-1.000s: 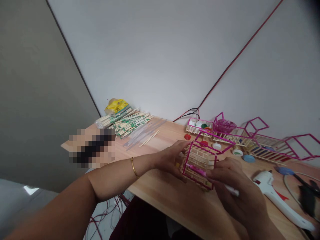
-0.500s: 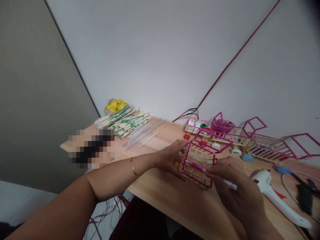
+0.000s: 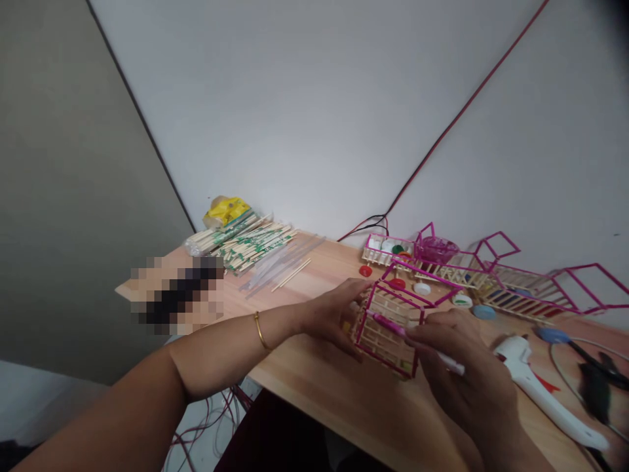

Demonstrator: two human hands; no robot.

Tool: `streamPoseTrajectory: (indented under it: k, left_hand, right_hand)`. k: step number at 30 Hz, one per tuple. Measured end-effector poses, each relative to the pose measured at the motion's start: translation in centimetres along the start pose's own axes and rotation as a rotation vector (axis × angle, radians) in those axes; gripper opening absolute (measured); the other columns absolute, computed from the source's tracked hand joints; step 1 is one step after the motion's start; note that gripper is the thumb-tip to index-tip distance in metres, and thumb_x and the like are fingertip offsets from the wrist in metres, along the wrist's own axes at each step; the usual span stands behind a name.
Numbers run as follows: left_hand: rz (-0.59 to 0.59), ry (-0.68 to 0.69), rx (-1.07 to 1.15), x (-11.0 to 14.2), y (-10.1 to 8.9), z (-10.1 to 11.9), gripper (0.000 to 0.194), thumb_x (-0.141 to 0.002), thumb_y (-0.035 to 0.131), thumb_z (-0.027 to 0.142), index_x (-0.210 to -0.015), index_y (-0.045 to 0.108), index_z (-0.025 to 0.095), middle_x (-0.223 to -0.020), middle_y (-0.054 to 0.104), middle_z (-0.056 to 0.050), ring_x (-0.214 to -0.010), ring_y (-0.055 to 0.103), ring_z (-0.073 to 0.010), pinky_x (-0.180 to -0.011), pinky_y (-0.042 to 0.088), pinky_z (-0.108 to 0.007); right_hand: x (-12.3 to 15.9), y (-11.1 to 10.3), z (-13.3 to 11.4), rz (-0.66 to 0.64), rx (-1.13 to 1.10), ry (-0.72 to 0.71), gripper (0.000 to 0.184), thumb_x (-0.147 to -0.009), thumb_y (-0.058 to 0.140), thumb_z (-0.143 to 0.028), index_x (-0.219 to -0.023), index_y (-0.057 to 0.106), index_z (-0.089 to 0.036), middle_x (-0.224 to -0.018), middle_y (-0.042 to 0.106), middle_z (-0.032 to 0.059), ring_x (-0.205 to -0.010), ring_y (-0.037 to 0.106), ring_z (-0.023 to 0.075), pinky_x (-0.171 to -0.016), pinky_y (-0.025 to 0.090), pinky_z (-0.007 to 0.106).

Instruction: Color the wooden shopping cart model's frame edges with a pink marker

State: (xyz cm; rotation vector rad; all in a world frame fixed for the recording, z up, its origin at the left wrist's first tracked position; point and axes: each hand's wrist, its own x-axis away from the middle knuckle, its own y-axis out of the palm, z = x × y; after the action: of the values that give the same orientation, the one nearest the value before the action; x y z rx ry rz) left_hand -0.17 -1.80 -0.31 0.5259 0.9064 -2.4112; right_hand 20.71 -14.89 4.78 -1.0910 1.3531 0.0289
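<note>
My left hand (image 3: 335,313) grips the left side of a small stick-built cart (image 3: 390,328), thumb and fingers spread round its edge. The cart has pale wooden slats, magenta edges and a magenta handle frame (image 3: 426,283) sticking out at the back. It is tilted, so its slatted side faces me. In my right hand (image 3: 466,367) a pink and white marker (image 3: 388,324) is pinched between thumb and fingers. Its pink end lies over the slats near a magenta edge. My right fingers are close to the cart's right edge; whether they touch it I cannot tell.
Similar carts (image 3: 525,298) line the wall, one holding bottle caps, another a pink bowl (image 3: 437,250). Loose caps (image 3: 421,288) lie before them. A white glue gun (image 3: 545,393) and cables are at right. Wrapped sticks (image 3: 255,248) and clear glue sticks (image 3: 275,265) lie at back left.
The cart has tipped very slightly, and the view has shifted a little. Both hands keep their hold, with the marker still over the slats.
</note>
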Motion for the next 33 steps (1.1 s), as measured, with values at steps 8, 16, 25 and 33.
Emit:
streamPoseTrajectory:
  k: [8,16,25,33]
  left_hand:
    - [0.017,0.029,0.055,0.05,0.25,0.10,0.126,-0.047,0.094,0.047,-0.151,0.028,0.025,-0.146,0.041,-0.015,-0.138,0.039,-0.0343,-0.118,0.034,-0.052]
    - [0.030,0.035,0.057,-0.02,0.29,0.13,0.125,-0.046,0.095,0.046,-0.151,0.030,0.026,-0.143,0.043,-0.014,-0.134,0.042,-0.0342,-0.115,0.036,-0.052]
    - [0.021,0.027,0.079,0.09,0.31,0.05,0.128,-0.045,0.095,0.046,-0.151,0.027,0.025,-0.144,0.041,-0.015,-0.136,0.040,-0.0340,-0.116,0.036,-0.051]
    - [0.028,0.016,0.107,-0.08,0.38,0.18,0.127,-0.043,0.095,0.047,-0.150,0.030,0.026,-0.143,0.043,-0.014,-0.134,0.042,-0.0339,-0.115,0.037,-0.051]
  right_hand:
    - [0.38,0.17,0.36,0.081,0.171,0.029,0.014,-0.094,0.055,-0.025,-0.104,0.064,-0.020,-0.090,0.059,0.0051,-0.084,0.056,0.0182,-0.075,0.041,0.034]
    - [0.38,0.21,0.50,0.036,0.186,0.025,0.013,-0.094,0.055,-0.027,-0.101,0.064,-0.021,-0.088,0.061,0.0041,-0.082,0.056,0.0182,-0.075,0.040,0.034]
    - [0.20,0.34,0.57,0.061,0.229,0.041,0.013,-0.093,0.056,-0.029,-0.100,0.066,-0.023,-0.084,0.064,0.0036,-0.081,0.058,0.0192,-0.075,0.039,0.035]
    - [0.39,0.24,0.76,0.055,0.217,0.052,0.013,-0.091,0.058,-0.027,-0.101,0.066,-0.024,-0.085,0.064,0.0043,-0.081,0.057,0.0200,-0.075,0.041,0.036]
